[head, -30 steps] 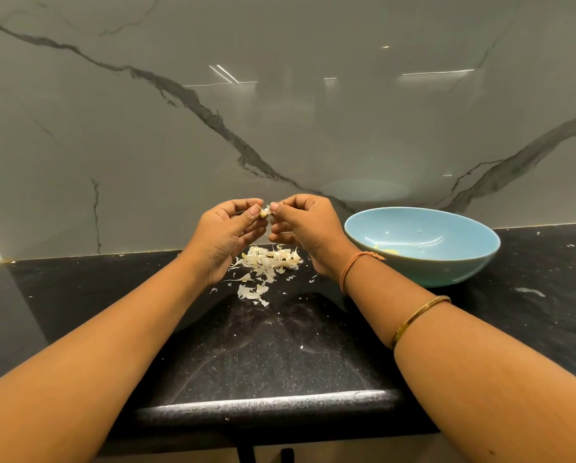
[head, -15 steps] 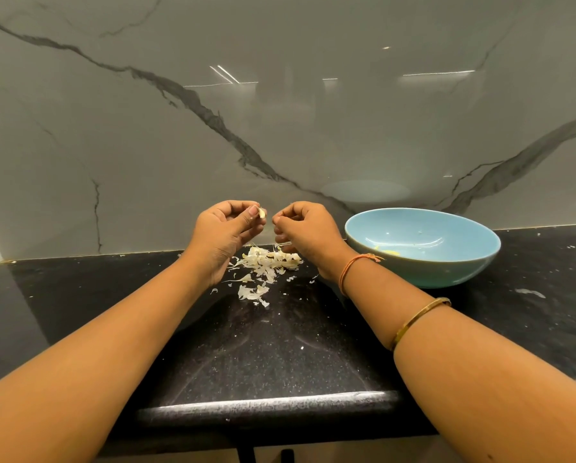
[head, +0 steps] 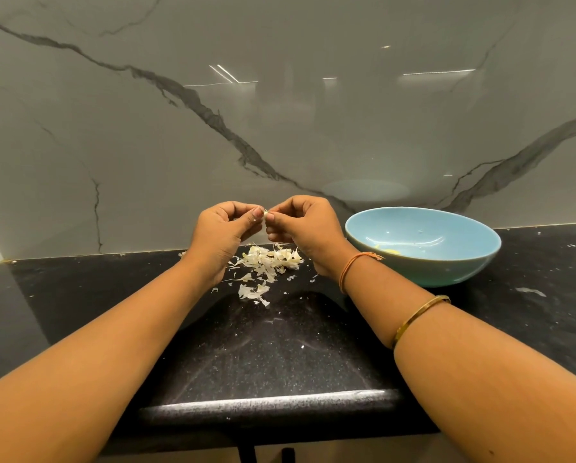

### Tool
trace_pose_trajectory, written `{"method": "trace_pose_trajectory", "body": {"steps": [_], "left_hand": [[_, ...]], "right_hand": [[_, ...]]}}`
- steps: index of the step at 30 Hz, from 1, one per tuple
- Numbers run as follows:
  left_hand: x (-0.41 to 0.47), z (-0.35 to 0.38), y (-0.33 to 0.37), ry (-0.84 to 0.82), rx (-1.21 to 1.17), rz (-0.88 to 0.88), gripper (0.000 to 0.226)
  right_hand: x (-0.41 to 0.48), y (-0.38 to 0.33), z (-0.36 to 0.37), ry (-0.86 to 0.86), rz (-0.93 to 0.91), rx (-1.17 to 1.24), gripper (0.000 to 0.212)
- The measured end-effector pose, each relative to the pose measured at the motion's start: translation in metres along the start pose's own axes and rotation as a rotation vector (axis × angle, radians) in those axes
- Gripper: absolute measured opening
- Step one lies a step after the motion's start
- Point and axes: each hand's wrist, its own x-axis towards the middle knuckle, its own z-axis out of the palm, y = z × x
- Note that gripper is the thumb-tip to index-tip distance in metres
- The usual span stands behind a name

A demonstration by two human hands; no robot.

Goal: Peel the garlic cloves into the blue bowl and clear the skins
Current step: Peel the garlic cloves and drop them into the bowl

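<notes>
A small garlic clove (head: pixel 265 212) is pinched between the left hand (head: pixel 224 230) and right hand (head: pixel 308 228), above the skins (head: pixel 269 262), and could be dropped among them, missing the blue bowl (head: pixel 423 262) at three o'clock.

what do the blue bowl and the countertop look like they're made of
Blue bowl: probably glazed ceramic, possibly melamine; smooth, glossy, with soft light reflections inside. Countertop: looks like polished black granite or a similar stone, given its fine pale speckles and shiny rounded front edge.
</notes>
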Motion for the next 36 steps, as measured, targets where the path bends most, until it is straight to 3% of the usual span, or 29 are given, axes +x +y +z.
{"method": "trace_pose_trajectory", "body": {"steps": [9,15,20,22,24,36], "left_hand": [[-0.001,0.001,0.006,-0.060,-0.262,-0.138,0.011],[0.001,0.000,0.004,0.025,-0.171,-0.091,0.016],[0.000,0.002,0.000,-0.054,-0.054,-0.046,0.024],[0.000,0.001,-0.001,-0.036,-0.034,-0.033,0.015],[0.001,0.000,-0.001,-0.006,-0.051,-0.033,0.006],[-0.002,0.000,0.006,-0.088,-0.087,-0.004,0.012]], "right_hand": [[0.000,-0.003,-0.005,-0.024,0.061,0.227,0.012],[0.000,-0.003,-0.005,0.004,0.056,0.219,0.011],[-0.003,-0.006,-0.005,0.003,0.061,0.228,0.004],[-0.004,-0.007,-0.004,-0.016,0.067,0.232,0.003],[-0.005,-0.009,-0.002,-0.049,0.106,0.269,0.004],[-0.006,-0.017,-0.010,-0.148,0.325,0.489,0.012]]}}
